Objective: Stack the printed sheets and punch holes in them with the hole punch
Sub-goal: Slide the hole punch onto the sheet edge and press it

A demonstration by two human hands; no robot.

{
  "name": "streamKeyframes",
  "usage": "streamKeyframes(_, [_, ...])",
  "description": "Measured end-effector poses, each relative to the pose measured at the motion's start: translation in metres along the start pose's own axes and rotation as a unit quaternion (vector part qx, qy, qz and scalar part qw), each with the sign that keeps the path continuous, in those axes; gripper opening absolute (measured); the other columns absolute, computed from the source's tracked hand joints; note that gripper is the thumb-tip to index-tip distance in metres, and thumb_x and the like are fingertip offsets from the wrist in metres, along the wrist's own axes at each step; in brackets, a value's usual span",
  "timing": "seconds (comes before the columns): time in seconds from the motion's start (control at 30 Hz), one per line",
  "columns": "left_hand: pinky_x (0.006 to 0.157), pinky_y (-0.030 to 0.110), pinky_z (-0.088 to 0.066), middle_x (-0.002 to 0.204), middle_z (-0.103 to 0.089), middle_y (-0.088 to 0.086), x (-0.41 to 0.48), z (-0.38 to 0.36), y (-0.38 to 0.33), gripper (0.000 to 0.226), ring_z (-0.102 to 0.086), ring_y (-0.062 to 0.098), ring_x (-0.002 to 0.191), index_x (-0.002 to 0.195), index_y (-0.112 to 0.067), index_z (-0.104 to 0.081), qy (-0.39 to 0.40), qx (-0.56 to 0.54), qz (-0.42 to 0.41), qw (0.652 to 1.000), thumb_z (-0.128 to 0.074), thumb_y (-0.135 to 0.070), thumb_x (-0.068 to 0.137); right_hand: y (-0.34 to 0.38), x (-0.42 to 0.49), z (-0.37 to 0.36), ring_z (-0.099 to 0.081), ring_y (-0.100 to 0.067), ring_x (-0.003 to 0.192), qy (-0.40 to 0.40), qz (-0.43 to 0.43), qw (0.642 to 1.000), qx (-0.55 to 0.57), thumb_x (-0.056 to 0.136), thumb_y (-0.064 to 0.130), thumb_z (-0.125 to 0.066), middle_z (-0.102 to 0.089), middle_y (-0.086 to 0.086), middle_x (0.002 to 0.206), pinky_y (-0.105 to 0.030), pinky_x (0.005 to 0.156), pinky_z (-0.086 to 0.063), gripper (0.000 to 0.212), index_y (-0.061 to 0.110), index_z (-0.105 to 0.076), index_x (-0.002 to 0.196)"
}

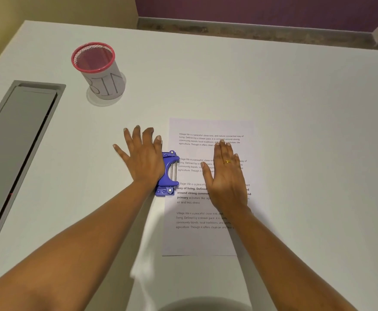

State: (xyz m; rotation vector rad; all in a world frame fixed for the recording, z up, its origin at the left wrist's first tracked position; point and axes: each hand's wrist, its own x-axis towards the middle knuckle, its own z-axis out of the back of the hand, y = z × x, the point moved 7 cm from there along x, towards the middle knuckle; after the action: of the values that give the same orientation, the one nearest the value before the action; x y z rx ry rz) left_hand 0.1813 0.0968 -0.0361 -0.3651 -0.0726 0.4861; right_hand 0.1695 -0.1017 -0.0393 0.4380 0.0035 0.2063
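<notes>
At centre frame on the white worktop point(295, 108), the right hand point(225, 178) lies flat, fingers point(222, 149) straight, on the printed sheets point(208, 129), the left hand point(142, 158), fingers splayed, presses the blue hole punch point(169, 173) at their left edge, and a red-rimmed cup point(98, 70) stands upper left.

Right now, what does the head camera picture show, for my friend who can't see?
The left hand presses a blue hole punch at the left edge of printed sheets, which the right hand holds flat. A red-rimmed mesh cup stands behind on the white table.
</notes>
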Motion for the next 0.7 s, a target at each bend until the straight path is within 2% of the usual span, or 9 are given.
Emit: streamKeyframes(0.7, [0.111, 0.062, 0.0, 0.151, -0.03, 0.003, 0.0006, 0.0008, 0.001, 0.038, -0.008, 0.025, 0.145, 0.131, -0.022, -0.044, -0.011, -0.025, 0.011, 1.0, -0.026, -0.032, 0.098, -0.0015, 0.0025, -0.0004, -0.01, -0.017, 0.146, 0.01, -0.006, 1.0, 0.004, 0.097, 0.038, -0.032, -0.016, -0.007, 0.157, -0.028, 0.118, -0.001, 0.06, 0.009, -0.017, 0.147])
